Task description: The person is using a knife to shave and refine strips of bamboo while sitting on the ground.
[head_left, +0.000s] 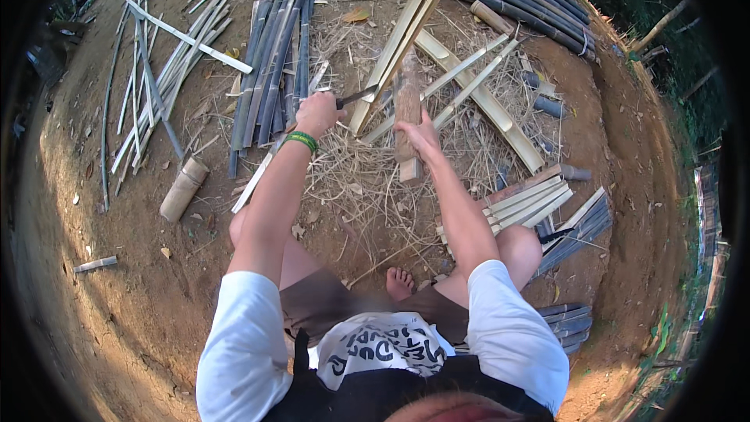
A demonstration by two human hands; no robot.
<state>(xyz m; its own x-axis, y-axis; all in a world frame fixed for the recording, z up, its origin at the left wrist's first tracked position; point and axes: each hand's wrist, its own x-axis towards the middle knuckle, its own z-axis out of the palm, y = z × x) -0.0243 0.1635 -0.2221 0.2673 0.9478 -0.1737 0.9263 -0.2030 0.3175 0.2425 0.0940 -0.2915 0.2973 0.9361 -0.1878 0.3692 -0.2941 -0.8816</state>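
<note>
My left hand (319, 113) is closed around the handle of a knife. Its dark blade (358, 96) points right and meets a split bamboo length (402, 35), which stands tilted with its upper end out at the top of the view. In my right hand (422, 137) is a thick wooden block (408, 101), held upright just right of the blade; its upper part looks blurred. Whether the block touches the bamboo I cannot tell. Beneath both hands lie thin bamboo shavings (367, 164).
Dark bamboo poles (500, 0) lie across the far side. Dark split strips (269, 70) and pale strips (176, 82) lie to the left, near a short bamboo section (184, 189). Pale split pieces (527, 207) rest beside my right knee. A wide split length (484, 101) lies right of the block.
</note>
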